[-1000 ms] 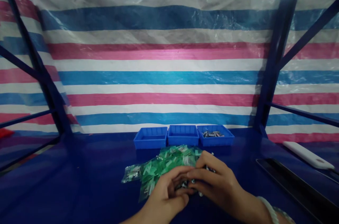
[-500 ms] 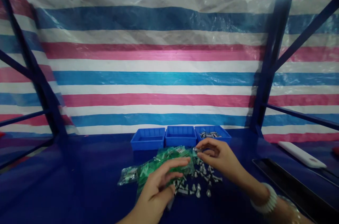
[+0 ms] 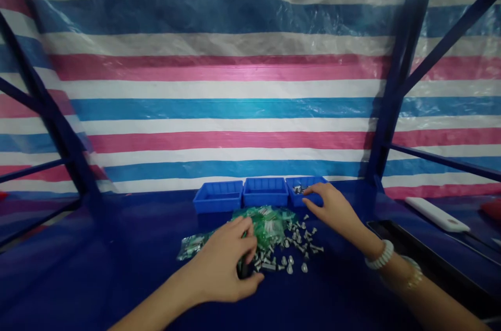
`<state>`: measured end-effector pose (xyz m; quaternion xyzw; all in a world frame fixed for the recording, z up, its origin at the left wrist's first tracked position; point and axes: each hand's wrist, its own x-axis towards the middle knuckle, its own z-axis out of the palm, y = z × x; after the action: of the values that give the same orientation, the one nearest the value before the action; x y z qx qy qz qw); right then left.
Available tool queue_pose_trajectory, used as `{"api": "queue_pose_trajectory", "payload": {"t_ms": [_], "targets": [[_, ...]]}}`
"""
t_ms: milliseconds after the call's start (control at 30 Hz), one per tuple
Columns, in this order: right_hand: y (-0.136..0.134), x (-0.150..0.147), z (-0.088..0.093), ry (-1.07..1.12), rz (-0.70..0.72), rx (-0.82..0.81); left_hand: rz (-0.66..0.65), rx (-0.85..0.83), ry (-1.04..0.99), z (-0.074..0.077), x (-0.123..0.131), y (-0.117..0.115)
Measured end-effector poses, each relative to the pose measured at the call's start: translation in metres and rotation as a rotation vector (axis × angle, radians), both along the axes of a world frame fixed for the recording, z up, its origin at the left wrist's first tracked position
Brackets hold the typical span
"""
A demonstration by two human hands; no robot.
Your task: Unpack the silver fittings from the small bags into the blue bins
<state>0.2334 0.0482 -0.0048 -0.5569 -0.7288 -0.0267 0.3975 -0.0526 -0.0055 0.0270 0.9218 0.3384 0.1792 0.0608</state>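
My left hand (image 3: 229,260) is over the near left side of the green plastic bags (image 3: 266,224), fingers curled and thumb held apart. The dark gap inside its curl shows nothing I can name. Beside its fingertips lies a scatter of small silvery screws and bolts (image 3: 299,239). My right hand (image 3: 332,211) reaches to the front edge of the right blue bin (image 3: 295,200), thumb and fingers apart, with nothing visible between them. Small metal parts (image 3: 299,189) lie in that bin. A clear bag of parts (image 3: 191,246) is partly behind my left hand.
The middle blue bin (image 3: 265,198) and left blue bin (image 3: 218,204) stand in a row with the right one. At the right lie a black flat object (image 3: 415,247) and a white device (image 3: 436,214) with a cable. Blue metal posts (image 3: 395,85) flank the striped sheet.
My right hand has moved from above the bags to the right bin, its fingers parting. My left hand has turned palm down and shifted slightly left. The view has tilted down a little.
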Motion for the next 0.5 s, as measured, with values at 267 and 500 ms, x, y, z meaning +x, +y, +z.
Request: {"api": "queue_pose_trajectory", "payload": {"t_ms": [267,500], "targets": [[-0.016,-0.017,0.002,0.012,0.006,-0.034,-0.024,0.093,0.218,-0.006,0.003,-0.012],[-0.046,-0.057,0.006,0.216,0.308,-0.305,-0.031,0.074,0.112,-0.013,0.005,-0.007]]}}
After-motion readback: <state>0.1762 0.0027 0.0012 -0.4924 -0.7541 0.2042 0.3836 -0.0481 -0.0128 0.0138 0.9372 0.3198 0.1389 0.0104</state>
